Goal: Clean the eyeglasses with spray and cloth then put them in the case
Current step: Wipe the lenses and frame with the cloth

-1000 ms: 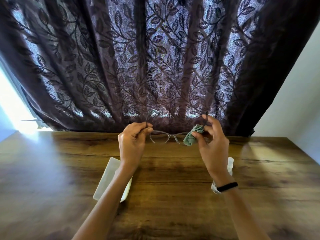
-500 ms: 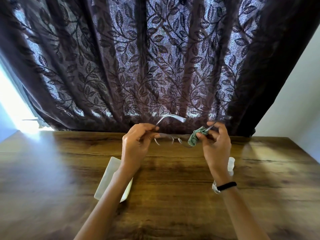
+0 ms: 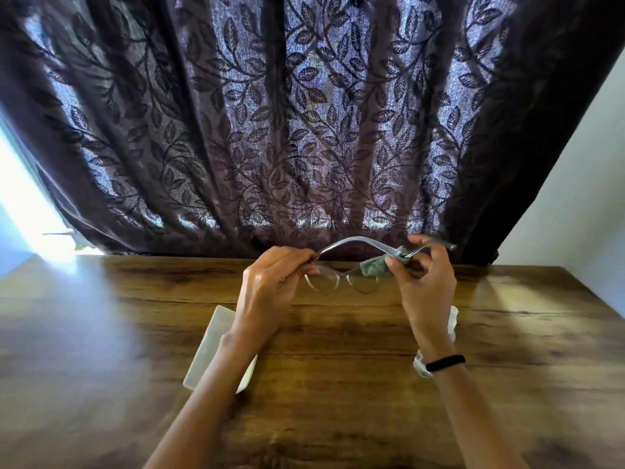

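Swung further across since 0.5 s ago, 1 temple of the clear-framed eyeglasses point(image 3: 341, 281) arcs from the left hand point(image 3: 270, 286), pinching the hinge end, to the right hand point(image 3: 426, 287), whose curled fingers pinch a crumpled green cloth point(image 3: 374, 267) around it, above the brown wooden table point(image 3: 338, 418), beyond a white rectangular case point(image 3: 210, 346).

The left forearm point(image 3: 206, 397) crosses the white case point(image 3: 211, 343), at seven o'clock from the eyeglasses point(image 3: 324, 282), and hides part of it. At four o'clock a white thing point(image 3: 453, 320) peeks from behind the right wrist point(image 3: 436, 346), too covered to name. The cloth point(image 3: 373, 268) masks one lens's upper corner. The left fingers point(image 3: 304, 262) hide one hinge. Both forearms run off the lower edge.
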`<act>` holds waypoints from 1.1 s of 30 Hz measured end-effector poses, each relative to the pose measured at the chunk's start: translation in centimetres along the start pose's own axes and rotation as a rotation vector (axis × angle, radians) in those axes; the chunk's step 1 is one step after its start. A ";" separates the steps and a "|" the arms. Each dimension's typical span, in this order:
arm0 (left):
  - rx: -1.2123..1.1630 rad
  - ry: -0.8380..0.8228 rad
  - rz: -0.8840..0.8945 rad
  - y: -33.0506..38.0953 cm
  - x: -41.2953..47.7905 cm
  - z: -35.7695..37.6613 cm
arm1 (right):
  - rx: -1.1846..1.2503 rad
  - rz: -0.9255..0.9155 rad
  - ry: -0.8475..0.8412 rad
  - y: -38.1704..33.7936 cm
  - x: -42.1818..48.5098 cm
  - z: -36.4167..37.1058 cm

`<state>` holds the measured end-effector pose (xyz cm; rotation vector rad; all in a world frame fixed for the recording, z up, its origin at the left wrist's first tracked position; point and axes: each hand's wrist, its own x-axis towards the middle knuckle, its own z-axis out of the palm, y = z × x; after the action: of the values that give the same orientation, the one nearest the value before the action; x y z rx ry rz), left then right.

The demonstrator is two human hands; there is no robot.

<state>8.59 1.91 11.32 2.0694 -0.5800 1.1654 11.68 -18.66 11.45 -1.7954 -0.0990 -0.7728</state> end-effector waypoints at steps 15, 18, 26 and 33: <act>0.051 -0.024 0.006 -0.5 -0.5 0.1 | 0.078 -0.173 0.129 -0.8 0.6 -1.4; 0.059 -0.020 -0.006 -0.7 -0.5 0.3 | 0.078 -0.210 0.152 -1.0 0.7 -1.6; 0.078 0.002 -0.053 -1.3 -0.7 0.8 | 0.119 -0.340 0.262 -1.5 0.2 -1.8; 0.076 0.024 -0.092 -0.8 -0.4 0.7 | 0.166 -0.395 0.290 -1.8 0.1 -2.0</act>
<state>9.29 1.93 10.44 2.1199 -0.4301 1.1731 10.09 -19.83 13.32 -1.5067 -0.3232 -1.2611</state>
